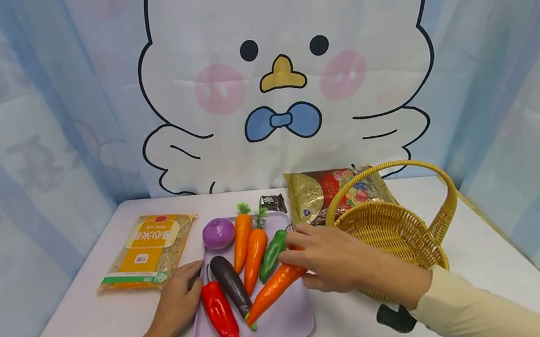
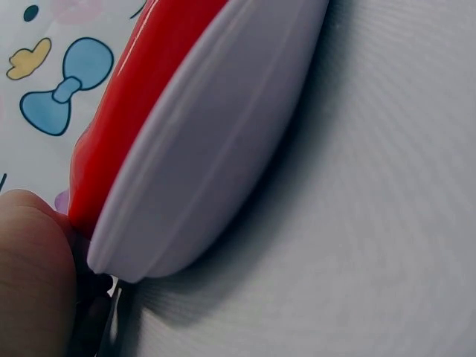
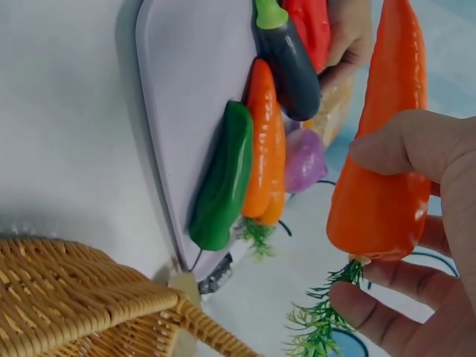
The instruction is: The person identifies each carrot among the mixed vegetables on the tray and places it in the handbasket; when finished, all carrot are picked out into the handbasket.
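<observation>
My right hand [image 1: 331, 257] grips an orange carrot [image 1: 274, 291] with a green leafy top [image 3: 327, 312], thumb across its thick end. The carrot hangs over the lilac tray [image 1: 284, 327], its tip in front of the stem end of a dark eggplant [image 1: 230, 280]. At the tray's left edge, my left hand [image 1: 180, 299] holds the rim between thumb and fingers, beside a red pepper [image 1: 220, 313]. Two more carrots [image 1: 242, 236], a green pepper [image 1: 273, 257] and a purple onion [image 1: 218, 233] also lie on the tray.
A yellow wicker basket [image 1: 387, 229] with a tall handle stands right of the tray, behind my right forearm. Left lies a bag of grain [image 1: 149, 251]. Behind are a small black packet [image 1: 272, 203] and a gold-and-red bag [image 1: 325, 192]. A printed curtain [image 1: 275, 18] hangs behind the table.
</observation>
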Available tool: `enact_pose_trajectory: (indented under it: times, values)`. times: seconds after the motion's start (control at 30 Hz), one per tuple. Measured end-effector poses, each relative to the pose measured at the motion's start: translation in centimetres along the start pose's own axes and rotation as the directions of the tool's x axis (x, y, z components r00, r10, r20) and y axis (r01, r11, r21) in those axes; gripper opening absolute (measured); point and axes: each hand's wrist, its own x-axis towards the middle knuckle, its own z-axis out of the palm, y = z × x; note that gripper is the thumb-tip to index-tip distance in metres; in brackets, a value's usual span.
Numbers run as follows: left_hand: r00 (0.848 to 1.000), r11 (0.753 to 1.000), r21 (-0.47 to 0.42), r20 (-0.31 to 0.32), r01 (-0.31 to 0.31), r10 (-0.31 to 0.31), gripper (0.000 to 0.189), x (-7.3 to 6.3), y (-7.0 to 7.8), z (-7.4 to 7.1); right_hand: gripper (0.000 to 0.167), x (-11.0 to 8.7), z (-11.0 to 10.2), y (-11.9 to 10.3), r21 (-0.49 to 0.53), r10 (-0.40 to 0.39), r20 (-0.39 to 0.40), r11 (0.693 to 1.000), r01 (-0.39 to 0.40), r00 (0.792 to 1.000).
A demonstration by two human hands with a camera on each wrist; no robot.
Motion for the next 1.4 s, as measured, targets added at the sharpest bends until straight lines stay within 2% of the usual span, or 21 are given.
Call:
enact_pose_trajectory:
  times: [0.4,0.63,0.87,1.2,1.4]
  values:
    - [1.000,1.000,-0.001,0.001,0.004,-0.004,0.042,-0.1,-0.1,0.0,0.038,-1.6,-1.2,0.6,0.014,0.053,-0.022,0.999,-0.052,0.998]
    - [1.000,1.000,0.000,0.004,0.008,-0.008,0.043,-0.1,-0.2,0.1,0.037,-3.0,-1.0,1.4,0.007,0.074,-0.044,0.997,-0.074,0.996]
    - [1.000,1.000,0.001,0.011,0.012,-0.012,0.042,-0.1,0.0,0.0,0.034,-4.6,-0.8,2.5,0.048,0.109,-0.053,0.993,-0.106,0.993]
    - [1.000,1.000,0.003,0.010,0.013,-0.013,0.043,-0.1,0.2,0.0,0.039,-6.2,-0.8,4.4,0.100,0.203,0.006,0.974,-0.203,0.979]
    - [1.000,1.000,0.008,0.015,0.026,-0.027,0.043,0.0,0.1,0.1,0.040,-6.7,-0.6,5.8,0.124,0.274,0.050,0.953,-0.278,0.961]
